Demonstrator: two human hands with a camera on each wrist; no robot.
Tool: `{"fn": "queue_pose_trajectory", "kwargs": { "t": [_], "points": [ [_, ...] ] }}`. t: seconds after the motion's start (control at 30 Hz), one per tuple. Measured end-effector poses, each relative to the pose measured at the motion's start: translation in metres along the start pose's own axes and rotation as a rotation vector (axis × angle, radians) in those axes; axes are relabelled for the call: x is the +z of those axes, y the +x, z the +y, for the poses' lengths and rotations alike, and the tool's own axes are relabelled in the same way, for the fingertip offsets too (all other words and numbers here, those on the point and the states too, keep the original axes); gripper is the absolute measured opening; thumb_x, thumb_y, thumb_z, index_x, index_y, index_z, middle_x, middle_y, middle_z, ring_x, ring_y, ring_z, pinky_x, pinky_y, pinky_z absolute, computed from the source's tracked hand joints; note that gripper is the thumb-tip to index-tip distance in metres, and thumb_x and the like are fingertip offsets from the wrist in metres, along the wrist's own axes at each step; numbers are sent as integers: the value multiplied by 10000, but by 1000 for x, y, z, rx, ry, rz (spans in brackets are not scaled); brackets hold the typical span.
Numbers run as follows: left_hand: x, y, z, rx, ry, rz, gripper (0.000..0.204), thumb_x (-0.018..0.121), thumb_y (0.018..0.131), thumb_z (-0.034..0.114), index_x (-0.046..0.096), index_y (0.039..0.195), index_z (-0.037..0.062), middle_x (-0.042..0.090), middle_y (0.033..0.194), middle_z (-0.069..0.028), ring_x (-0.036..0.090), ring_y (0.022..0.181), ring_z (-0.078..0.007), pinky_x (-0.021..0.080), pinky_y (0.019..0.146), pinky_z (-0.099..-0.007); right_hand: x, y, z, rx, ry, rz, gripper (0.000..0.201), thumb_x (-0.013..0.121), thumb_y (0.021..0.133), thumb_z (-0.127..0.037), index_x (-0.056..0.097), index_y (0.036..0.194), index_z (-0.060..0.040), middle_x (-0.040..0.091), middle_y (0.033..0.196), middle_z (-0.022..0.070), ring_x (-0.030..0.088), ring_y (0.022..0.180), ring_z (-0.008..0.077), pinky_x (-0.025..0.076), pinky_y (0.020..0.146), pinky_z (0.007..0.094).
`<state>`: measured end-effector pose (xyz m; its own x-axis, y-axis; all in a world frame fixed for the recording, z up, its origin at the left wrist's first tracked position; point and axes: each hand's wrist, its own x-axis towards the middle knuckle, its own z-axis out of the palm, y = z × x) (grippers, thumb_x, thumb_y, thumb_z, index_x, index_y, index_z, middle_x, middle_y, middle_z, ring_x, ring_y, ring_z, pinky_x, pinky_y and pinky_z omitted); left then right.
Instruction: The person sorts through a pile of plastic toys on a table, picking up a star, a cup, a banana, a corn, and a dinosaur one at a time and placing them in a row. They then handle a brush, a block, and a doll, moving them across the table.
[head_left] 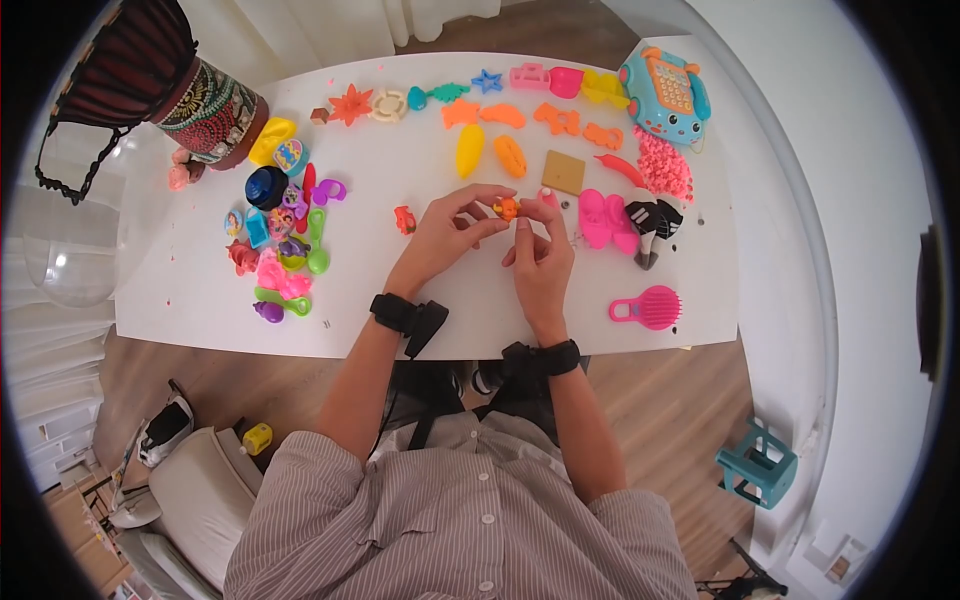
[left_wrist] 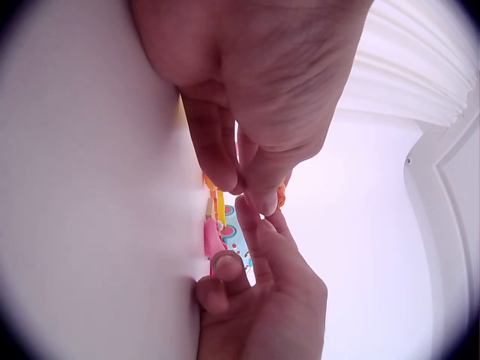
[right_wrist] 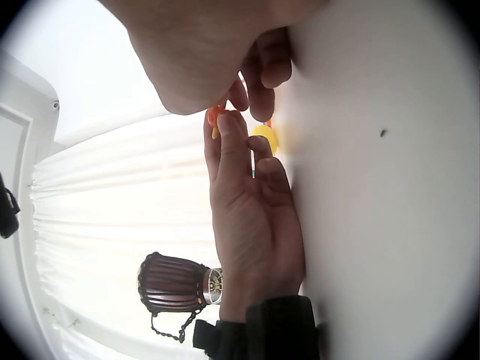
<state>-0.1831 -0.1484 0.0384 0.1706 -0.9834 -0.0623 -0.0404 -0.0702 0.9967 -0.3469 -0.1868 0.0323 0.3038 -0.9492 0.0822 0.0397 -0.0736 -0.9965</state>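
Note:
A small orange and yellow toy figure is held just above the white table, between both hands. My left hand pinches it from the left with thumb and forefinger. From the right, my right hand grips it at the fingertips. In the left wrist view the figure is mostly hidden behind the fingers; in the right wrist view its orange and yellow part shows between the fingertips. A red and orange toy piece lies left of my left hand.
Left on the table are colourful toys and a green spoon, below a drum. At the right are pink molds, a doll, a pink brush and a toy phone. A yellow oval piece lies beyond my hands.

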Motion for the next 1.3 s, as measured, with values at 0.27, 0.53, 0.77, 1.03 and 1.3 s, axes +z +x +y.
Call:
{"fn": "queue_pose_trajectory", "kwargs": {
  "t": [0.27,0.53,0.77,1.03,1.3],
  "points": [
    [1,0,-4,2,21,24,424,773,934,91,681,1347,86,724,1285,-4,651,877,-65,557,666,-241,0,0,1,-24,-3,-15,220,639,1027,-52,621,1240,1,720,1097,71,613,605,73,492,534,216],
    [2,1,-5,45,31,39,427,771,943,90,685,1360,124,727,1200,-11,656,822,-76,555,653,-233,0,0,-4,-35,-4,-34,253,674,1004,-44,616,1247,-4,715,1123,68,619,605,68,487,525,212],
    [9,3,-7,81,78,108,359,739,941,38,686,1291,96,733,1199,-20,670,812,-103,555,647,-242,2,1,-2,-9,-59,-2,263,680,1003,-48,617,1256,-12,719,1111,55,628,593,84,489,518,221],
    [20,7,-10,262,337,238,400,725,903,-3,696,1281,123,733,1192,-57,709,727,-167,568,671,-271,5,3,4,-6,-162,65,295,631,971,15,613,1264,-19,758,1114,68,638,566,129,497,528,275],
    [32,10,-8,236,395,319,366,699,915,40,724,1258,166,747,1169,-41,727,705,-186,577,685,-300,3,6,16,-51,-261,62,329,568,994,33,551,1321,5,728,1154,101,666,595,118,523,522,250]
  ]
}}
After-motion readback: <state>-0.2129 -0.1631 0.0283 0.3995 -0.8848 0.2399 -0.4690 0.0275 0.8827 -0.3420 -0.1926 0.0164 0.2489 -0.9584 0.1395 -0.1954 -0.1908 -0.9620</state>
